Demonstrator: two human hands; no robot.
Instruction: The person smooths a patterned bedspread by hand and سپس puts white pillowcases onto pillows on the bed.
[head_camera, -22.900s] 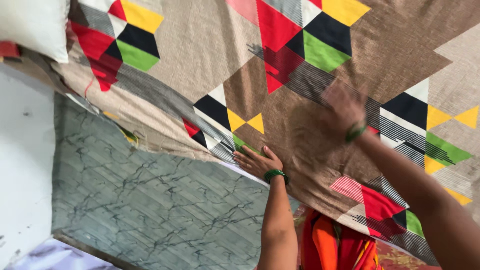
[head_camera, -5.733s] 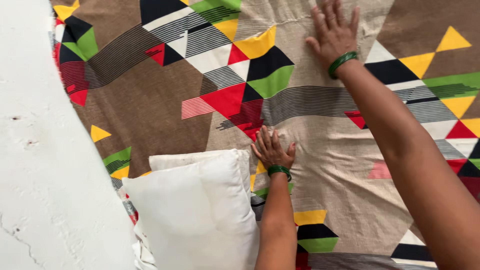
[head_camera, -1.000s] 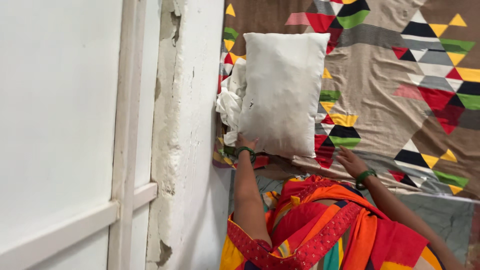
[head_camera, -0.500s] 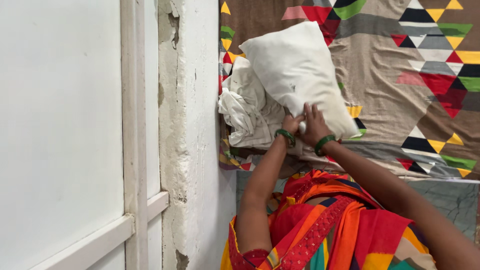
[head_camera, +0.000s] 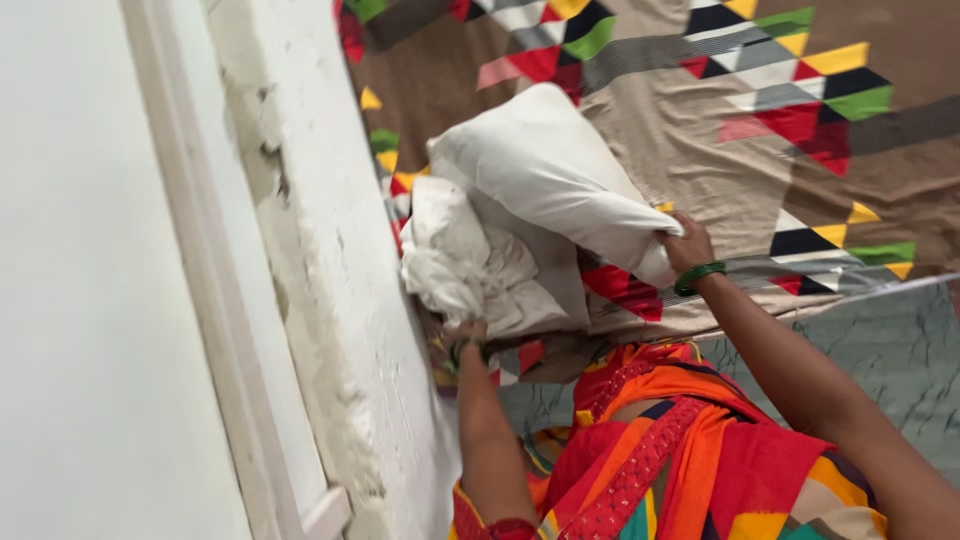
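Right hand (head_camera: 686, 247) grips white pillow (head_camera: 545, 175) by its lower corner, raised off patterned bedsheet (head_camera: 700, 150). Left hand (head_camera: 466, 335) clutches crumpled white cloth (head_camera: 455, 260) beside wall (head_camera: 330, 250). Pillow looks light, soft, floppy; corner or edge grip suits.

Both arms outstretched, fingers (head_camera: 682, 240) curled

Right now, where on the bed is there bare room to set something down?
Free: the bedsheet to the right of the white pillow. Crowded: the wall corner, where the right hand grips the pillow and the left hand meets the crumpled white cloth.
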